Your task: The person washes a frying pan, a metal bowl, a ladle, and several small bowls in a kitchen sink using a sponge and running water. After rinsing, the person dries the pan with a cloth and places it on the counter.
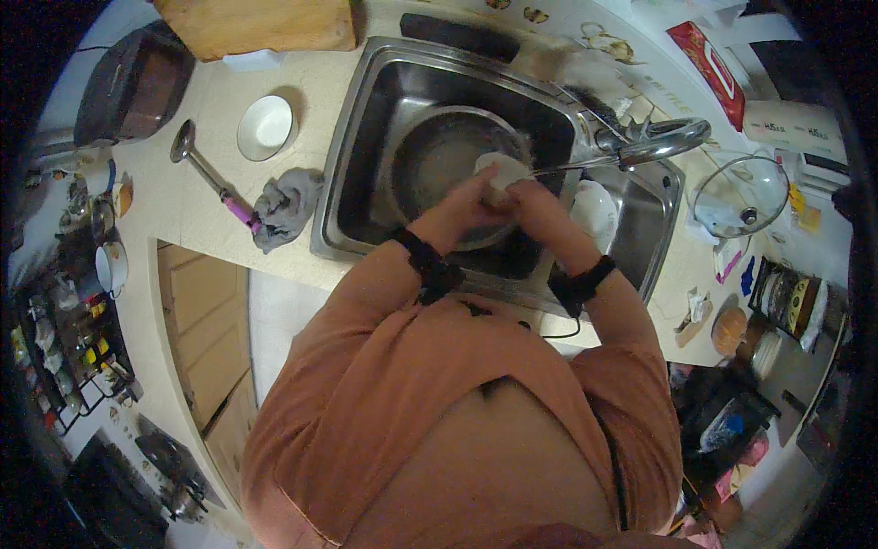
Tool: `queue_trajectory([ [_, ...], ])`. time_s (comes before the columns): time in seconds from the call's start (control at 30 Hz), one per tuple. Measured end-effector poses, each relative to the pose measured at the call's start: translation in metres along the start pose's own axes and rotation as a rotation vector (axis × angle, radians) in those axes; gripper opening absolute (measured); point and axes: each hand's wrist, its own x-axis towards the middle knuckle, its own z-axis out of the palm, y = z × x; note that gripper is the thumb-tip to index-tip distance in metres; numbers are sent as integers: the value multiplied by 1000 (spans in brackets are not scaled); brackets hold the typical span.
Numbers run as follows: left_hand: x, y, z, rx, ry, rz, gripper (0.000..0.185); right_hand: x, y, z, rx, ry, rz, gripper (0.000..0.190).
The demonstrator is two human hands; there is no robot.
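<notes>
Over the large basin of a stainless steel sink (351, 151), my left hand (477, 204) grips a small white dish, probably a bowl (499, 167). My right hand (536, 204) holds the same dish from its other side. A thin stream of water runs from the chrome faucet (662, 143) onto the dish and the fingers. Beneath my hands, a wide round metal pan (429, 161) sits in the basin, partly covered by them. White dishware (594, 213) rests in the smaller basin on the right.
Left of the sink are a crumpled grey cloth (288, 206), a ladle (206, 171) with a pink-purple handle, and a white bowl (265, 127). A wooden cutting board (260, 26) stands at the back. On the right lies a glass lid (741, 195); beyond the sink is a red packet (710, 75).
</notes>
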Motion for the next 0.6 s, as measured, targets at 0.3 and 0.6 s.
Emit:
queue_trajectory([
  [0.3,20,-15,-2,760,348,377,49,6,33,32,-91,427,342,29],
  [0.6,-11,-2,17,786,214,303,52,29,28,8,-181,175,398,29],
])
